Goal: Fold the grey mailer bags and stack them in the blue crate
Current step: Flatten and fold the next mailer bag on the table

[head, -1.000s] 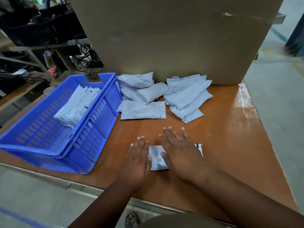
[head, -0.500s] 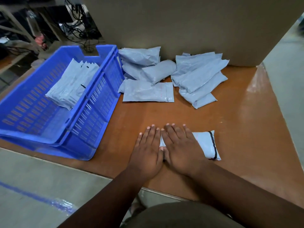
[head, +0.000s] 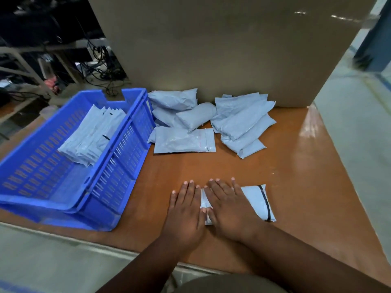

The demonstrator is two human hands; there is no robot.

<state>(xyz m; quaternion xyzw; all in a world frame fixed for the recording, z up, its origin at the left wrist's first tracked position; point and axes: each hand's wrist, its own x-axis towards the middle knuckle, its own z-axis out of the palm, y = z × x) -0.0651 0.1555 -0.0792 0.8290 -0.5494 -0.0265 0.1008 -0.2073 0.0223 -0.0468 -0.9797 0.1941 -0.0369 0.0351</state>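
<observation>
One grey mailer bag (head: 257, 203) lies flat on the brown table (head: 306, 176) near its front edge, a black strip across its right end. Two hands press it: the right hand (head: 229, 207) lies on it with straight fingers, gripping nothing, and the left hand (head: 185, 210) lies flat at its left end, partly on the table, also gripping nothing. Behind are two loose piles of bags: the left pile (head: 182, 121), about five, and the right pile (head: 243, 123), about five. One blue crate (head: 118, 180) at the left holds one stack of folded bags (head: 93, 134), too tight to count. One big cardboard box (head: 222, 43) stands behind. Against half a second ago, the hands and the bag lie the same way; only the camera has tilted a little.
</observation>
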